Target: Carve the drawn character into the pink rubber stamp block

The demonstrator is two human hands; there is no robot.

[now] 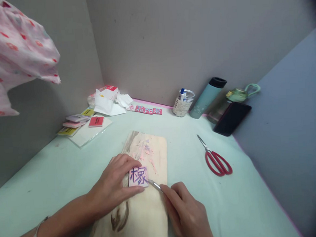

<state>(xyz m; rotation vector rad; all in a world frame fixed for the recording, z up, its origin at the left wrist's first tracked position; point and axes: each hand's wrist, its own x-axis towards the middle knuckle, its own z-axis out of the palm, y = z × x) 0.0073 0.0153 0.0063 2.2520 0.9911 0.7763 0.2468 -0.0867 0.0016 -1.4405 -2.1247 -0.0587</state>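
Note:
A pale pink square block (138, 177) with a character drawn on it in purple lies on a wooden board (142, 210). My left hand (118, 181) grips the block between thumb and fingers, pressing it against the board. In my right hand (186, 212) is a slim carving knife (155, 185) with a metal front end. Its tip meets the block's lower right edge. Most of the handle is hidden inside my fingers. Pink and purple shavings (149, 153) are scattered on the board beyond the block.
Red-handled scissors (215, 157) lie to the right. Behind stand a can with pens (183, 103), a teal tumbler (207, 97), a green-lidded bottle (237, 95) and a leaning phone (232, 118). Carved red blocks (148, 110), tissues (108, 102) and small packs (75, 122) sit at back left. Cloth (15, 56) hangs upper left.

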